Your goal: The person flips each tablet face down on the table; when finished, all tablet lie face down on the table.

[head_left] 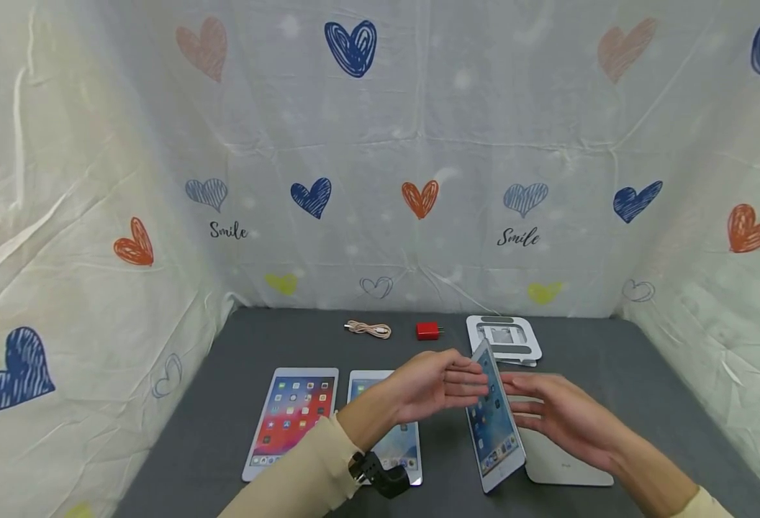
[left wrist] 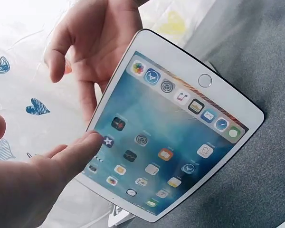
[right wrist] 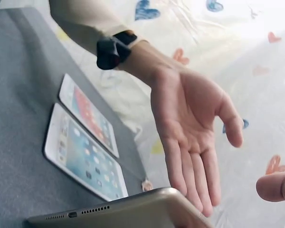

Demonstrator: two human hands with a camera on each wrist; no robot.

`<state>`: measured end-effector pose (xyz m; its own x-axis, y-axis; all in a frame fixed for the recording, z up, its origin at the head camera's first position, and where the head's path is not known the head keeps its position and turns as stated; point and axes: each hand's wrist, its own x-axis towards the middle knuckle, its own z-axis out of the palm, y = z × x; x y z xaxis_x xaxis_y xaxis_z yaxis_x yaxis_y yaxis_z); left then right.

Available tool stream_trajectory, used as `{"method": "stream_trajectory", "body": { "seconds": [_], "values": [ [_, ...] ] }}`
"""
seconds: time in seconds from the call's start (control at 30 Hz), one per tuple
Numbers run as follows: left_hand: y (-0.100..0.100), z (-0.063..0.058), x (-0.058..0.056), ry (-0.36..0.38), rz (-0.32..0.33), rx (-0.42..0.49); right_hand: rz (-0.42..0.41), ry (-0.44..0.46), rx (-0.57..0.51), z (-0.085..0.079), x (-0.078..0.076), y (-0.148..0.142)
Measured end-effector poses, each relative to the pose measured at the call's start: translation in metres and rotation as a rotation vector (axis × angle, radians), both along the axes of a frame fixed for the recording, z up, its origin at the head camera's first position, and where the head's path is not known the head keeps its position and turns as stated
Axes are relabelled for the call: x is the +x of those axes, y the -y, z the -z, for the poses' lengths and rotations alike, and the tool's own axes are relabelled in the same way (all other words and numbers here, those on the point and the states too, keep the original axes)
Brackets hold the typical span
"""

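Note:
A white-framed tablet (head_left: 493, 424) stands tilted on its lower edge between the two hands, its lit screen facing left. On the screen side, my left hand (head_left: 428, 388) touches the tablet near its upper edge with straight fingers. Behind the tablet, my right hand (head_left: 561, 417) has extended fingers close to its back; the fingertips are partly hidden. The left wrist view shows the tablet's home button and app icons. A silver slab (head_left: 564, 464) with rounded corners lies flat under my right hand, partly covered.
Two lit tablets lie face up at the left: one with a red-blue screen (head_left: 294, 421), another (head_left: 396, 450) partly under my left forearm. Farther back are a coiled cable (head_left: 368, 329), a red charger plug (head_left: 428, 331) and a folded white stand (head_left: 524, 338). A heart-patterned curtain (head_left: 419, 108) surrounds the grey table.

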<state>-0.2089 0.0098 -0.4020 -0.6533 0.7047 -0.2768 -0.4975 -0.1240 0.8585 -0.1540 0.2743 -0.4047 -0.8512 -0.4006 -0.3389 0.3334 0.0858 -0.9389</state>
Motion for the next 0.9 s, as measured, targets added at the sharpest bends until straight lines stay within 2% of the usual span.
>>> {"method": "stream_trajectory", "body": {
  "seconds": [0.13, 0.37, 0.5, 0.67, 0.77, 0.9],
  "values": [
    [0.005, 0.001, 0.003, -0.007, -0.014, -0.01, -0.016, 0.001, -0.011, 0.002, 0.001, 0.011],
    [0.023, 0.0, 0.013, -0.014, -0.085, -0.016, -0.049, -0.011, -0.072, 0.007, 0.001, 0.028],
    [0.038, 0.002, 0.016, -0.021, -0.123, -0.026, -0.086, -0.007, -0.126, 0.012, 0.0, 0.03],
    [0.057, 0.01, 0.018, -0.004, -0.182, -0.065, -0.133, 0.011, -0.149, 0.022, -0.004, 0.024],
    [0.066, 0.016, 0.018, 0.008, -0.213, -0.091, -0.118, 0.047, -0.129, 0.029, -0.007, 0.02],
    [0.073, 0.025, 0.019, 0.022, -0.237, -0.128, -0.033, 0.109, -0.089, 0.046, -0.01, 0.016]
  ]
}}
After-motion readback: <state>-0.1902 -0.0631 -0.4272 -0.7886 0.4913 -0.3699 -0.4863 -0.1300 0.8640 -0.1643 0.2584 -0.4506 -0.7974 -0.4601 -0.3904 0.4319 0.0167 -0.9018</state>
